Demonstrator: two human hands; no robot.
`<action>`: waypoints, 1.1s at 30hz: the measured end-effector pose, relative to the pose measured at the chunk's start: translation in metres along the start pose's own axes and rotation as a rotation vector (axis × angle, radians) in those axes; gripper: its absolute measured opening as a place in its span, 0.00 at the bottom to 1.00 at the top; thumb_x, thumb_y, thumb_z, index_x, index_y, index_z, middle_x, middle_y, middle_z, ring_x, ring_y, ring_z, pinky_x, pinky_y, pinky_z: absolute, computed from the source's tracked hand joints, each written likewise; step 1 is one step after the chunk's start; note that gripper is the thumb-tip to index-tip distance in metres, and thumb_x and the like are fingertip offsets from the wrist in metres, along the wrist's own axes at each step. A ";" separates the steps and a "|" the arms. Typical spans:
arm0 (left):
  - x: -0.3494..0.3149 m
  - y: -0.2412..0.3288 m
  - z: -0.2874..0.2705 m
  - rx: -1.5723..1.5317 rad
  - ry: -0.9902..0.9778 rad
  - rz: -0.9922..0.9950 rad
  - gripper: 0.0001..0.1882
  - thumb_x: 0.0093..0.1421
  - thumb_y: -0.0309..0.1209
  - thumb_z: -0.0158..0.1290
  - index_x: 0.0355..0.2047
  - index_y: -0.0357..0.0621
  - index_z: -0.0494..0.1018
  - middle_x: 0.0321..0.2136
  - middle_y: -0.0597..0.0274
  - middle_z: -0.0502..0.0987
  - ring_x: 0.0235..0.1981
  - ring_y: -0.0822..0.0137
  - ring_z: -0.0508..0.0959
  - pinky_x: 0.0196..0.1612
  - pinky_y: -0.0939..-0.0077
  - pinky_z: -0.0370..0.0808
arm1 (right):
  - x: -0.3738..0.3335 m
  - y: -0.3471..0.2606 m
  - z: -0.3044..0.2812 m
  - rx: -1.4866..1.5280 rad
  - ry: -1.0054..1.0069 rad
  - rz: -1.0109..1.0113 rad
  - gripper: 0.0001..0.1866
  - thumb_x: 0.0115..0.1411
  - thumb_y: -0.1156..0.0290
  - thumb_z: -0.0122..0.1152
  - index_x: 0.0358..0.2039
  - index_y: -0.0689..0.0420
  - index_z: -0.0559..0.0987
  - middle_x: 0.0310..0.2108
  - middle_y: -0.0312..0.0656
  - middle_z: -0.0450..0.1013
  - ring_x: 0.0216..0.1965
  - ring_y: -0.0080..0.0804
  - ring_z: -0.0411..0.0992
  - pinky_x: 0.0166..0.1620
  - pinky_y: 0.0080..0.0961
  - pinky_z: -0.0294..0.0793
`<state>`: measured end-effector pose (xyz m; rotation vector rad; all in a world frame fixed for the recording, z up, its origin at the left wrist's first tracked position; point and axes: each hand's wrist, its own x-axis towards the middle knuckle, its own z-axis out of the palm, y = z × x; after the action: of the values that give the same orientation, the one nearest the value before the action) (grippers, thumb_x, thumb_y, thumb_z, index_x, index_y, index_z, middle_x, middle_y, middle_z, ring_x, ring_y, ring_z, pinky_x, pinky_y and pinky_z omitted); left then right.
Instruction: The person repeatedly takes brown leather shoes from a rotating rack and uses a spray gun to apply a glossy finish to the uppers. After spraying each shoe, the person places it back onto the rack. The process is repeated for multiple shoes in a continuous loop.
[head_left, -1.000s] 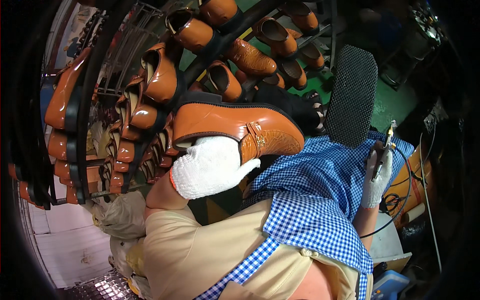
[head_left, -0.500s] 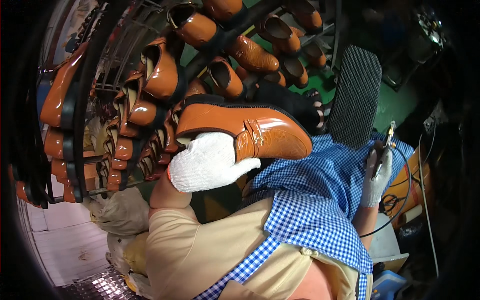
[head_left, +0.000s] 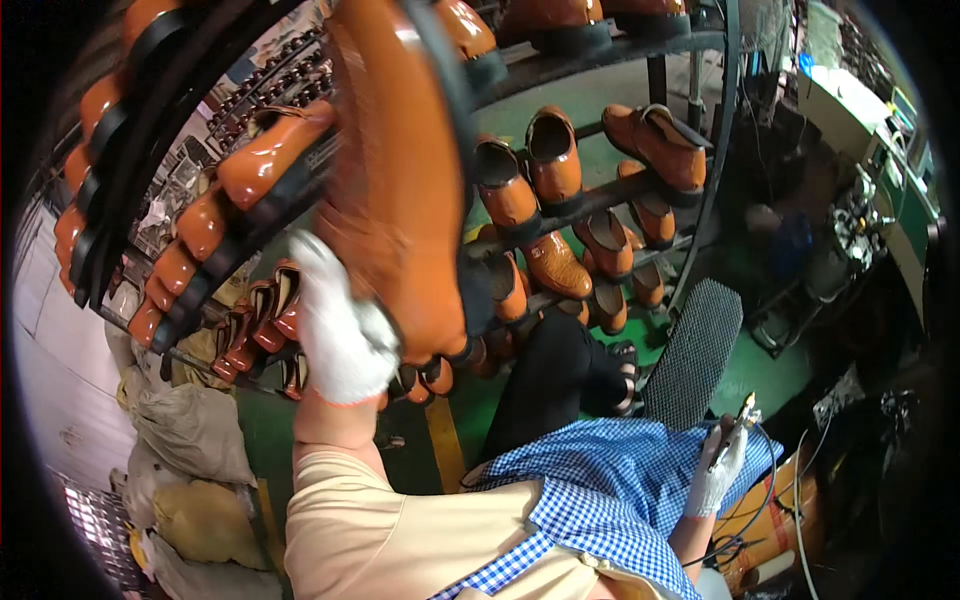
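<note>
Left hand [head_left: 345, 340], white-gloved: raised, grip closed on the shoe [head_left: 395, 190]. Fingers partly hidden behind the upper, so their exact hold cannot be told.

Shoe: glossy orange-brown, dark sole. Blurred. Stands steeply tilted in front of the rack [head_left: 732, 80]; heel low, sole turned to the right of the view, far end cut off by the upper edge. Whether it touches anything on the rack: cannot tell.

Right hand [head_left: 716, 475], also white-gloved: low, over the lap, well apart from the shoe. Grip curled round a slim metal tool [head_left: 749, 407] with a brass-coloured tip; tip points up, away from the body.

Panel [head_left: 697, 350]: dark, rough-textured, long with cut corners. Lies slanted between the right hand and the rack; lower end meets the blue checked apron [head_left: 590, 460]. Contact there not clear.

Racked shoes [head_left: 555, 265]: same orange-brown, several tiers; one near the middle has a crinkled surface.

Surroundings: black-clad leg [head_left: 540, 390] and dark sandal [head_left: 627, 378] beside the panel; green floor [head_left: 785, 385]; pale bags [head_left: 195, 430] at lower left; brown box [head_left: 800, 515] beyond the right hand.
</note>
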<state>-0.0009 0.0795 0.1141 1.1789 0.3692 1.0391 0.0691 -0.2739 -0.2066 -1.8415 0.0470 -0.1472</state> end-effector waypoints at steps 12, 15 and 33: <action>0.248 0.075 -0.029 -0.116 -0.674 -0.192 0.08 0.74 0.26 0.49 0.43 0.30 0.72 0.37 0.51 0.78 0.40 0.60 0.81 0.46 0.67 0.84 | 0.011 0.012 0.004 0.060 -0.074 -0.134 0.15 0.71 0.69 0.60 0.54 0.61 0.75 0.38 0.35 0.73 0.32 0.17 0.69 0.32 0.17 0.68; 0.288 0.085 -0.027 -0.108 -0.735 -0.356 0.10 0.76 0.27 0.47 0.47 0.31 0.73 0.40 0.46 0.81 0.39 0.57 0.84 0.49 0.64 0.86 | 0.007 0.009 0.004 0.087 -0.054 -0.154 0.14 0.71 0.68 0.61 0.53 0.60 0.75 0.39 0.33 0.73 0.30 0.16 0.67 0.30 0.15 0.66; 0.291 0.117 0.030 1.364 -0.405 -0.243 0.16 0.74 0.43 0.51 0.35 0.47 0.80 0.19 0.74 0.75 0.17 0.79 0.70 0.19 0.86 0.66 | -0.005 0.005 -0.022 0.122 0.029 -0.061 0.13 0.69 0.71 0.61 0.51 0.62 0.74 0.40 0.38 0.72 0.40 0.25 0.71 0.47 0.25 0.73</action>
<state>0.1151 0.3014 0.3052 2.4109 0.9286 0.1918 0.0614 -0.2954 -0.2060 -1.7197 0.0012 -0.2149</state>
